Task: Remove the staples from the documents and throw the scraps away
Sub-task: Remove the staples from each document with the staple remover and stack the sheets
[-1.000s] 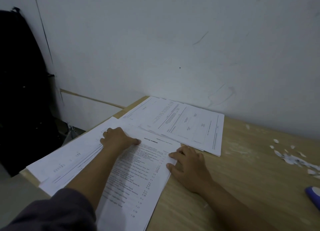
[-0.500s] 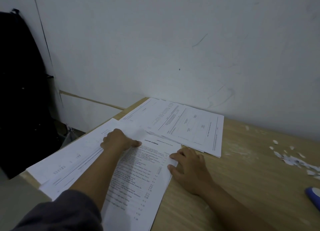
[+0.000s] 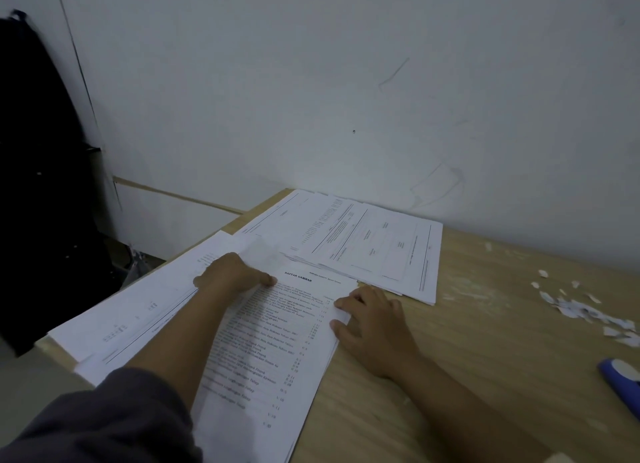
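Head view, hands (image 3: 375, 325) on document (image 3: 277, 351), scraps (image 3: 581, 310) apart

Your table (image 3: 485, 341) is pale wood, matt, with fine lines of grain and chalky white smears. The front document (image 3: 277, 358) and the back stack (image 3: 381, 240) are thin white paper, matt, with black print. The scraps (image 3: 581, 310) are torn bits of white paper, rough at the edges. The wall (image 3: 311, 81) is painted, dull and scuffed. The blue tool (image 3: 620, 376) looks like smooth plastic. Your sleeve (image 3: 104, 421) is soft dark cloth.
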